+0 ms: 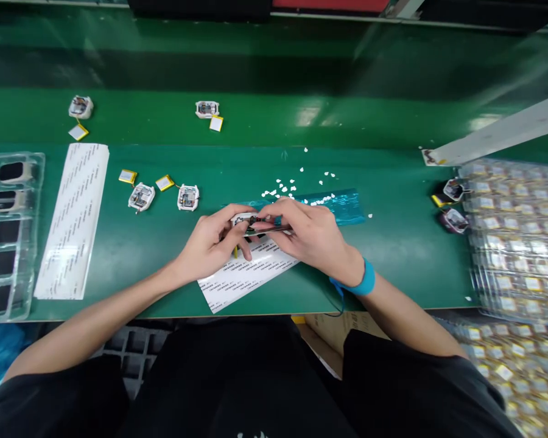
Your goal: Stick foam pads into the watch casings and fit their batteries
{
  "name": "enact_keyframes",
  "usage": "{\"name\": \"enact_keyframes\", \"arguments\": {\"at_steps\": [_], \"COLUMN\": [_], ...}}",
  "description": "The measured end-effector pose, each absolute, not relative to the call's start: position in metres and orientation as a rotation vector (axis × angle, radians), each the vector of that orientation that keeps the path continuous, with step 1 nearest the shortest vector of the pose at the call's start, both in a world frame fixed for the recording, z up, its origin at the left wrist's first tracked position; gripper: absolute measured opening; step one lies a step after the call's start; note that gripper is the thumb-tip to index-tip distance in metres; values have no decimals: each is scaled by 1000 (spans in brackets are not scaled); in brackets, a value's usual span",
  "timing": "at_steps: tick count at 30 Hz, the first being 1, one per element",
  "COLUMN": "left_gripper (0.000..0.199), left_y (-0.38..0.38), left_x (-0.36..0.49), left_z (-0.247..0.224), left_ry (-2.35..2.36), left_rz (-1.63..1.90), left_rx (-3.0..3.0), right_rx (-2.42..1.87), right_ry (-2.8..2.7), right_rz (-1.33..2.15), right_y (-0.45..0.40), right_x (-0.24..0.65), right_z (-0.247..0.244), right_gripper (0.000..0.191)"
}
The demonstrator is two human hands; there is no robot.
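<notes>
My left hand (210,246) is closed around a small white smartwatch case (243,217) with its circuitry facing up; a bit of yellow shows below the fingers. In my right hand (310,234), which wears a blue wrist strap (368,278), are slim dark metal tweezers (277,229). Their tips point at the case, but my fingers hide where they touch. Under both hands lies a white printed backing sheet (242,283). Just beyond them is a blue film strip (347,207), with several small white pieces (292,190) scattered on and around it.
Open watch cases with yellow-edged batteries lie at left, such as one case (188,198), and along the back. A stack of printed sheets (73,225) and a clear tray (36,243) are far left. At right stand two dark cases (454,221), stacked trays (511,231) and a white post (497,131).
</notes>
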State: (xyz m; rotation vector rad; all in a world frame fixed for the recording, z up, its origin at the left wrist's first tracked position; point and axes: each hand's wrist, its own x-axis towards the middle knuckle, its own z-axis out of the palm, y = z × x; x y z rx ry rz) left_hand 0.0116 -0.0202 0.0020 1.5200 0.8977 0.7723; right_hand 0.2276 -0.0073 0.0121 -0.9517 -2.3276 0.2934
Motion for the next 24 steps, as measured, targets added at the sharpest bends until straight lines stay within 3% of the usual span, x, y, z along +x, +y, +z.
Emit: {"name": "enact_keyframes", "arguments": {"at_steps": [4,12,16,20,24], "left_gripper": [26,26,26,22,24], "left_y": [-24,-29,-32,-33,-34], "left_x": [14,13,14,16,16], "left_z": [6,8,8,14,21], "left_ry": [942,1146,1189,1196,1170], "left_rz": [794,853,870,853,857], "left_rx": [1502,1736,1912,1827,1755], "right_rx": [-973,-936,-935,-959,-1004], "right_ry": [-2313,-2319,-2461,-2405,-2186], "right_rz": [241,-1,-132,109,347], "right_y": [-10,-20,-23,-22,-20], "right_x": [229,223,224,225,224], "right_z": [9,3,5,12,16], "right_gripper": [4,27,29,33,20]}}
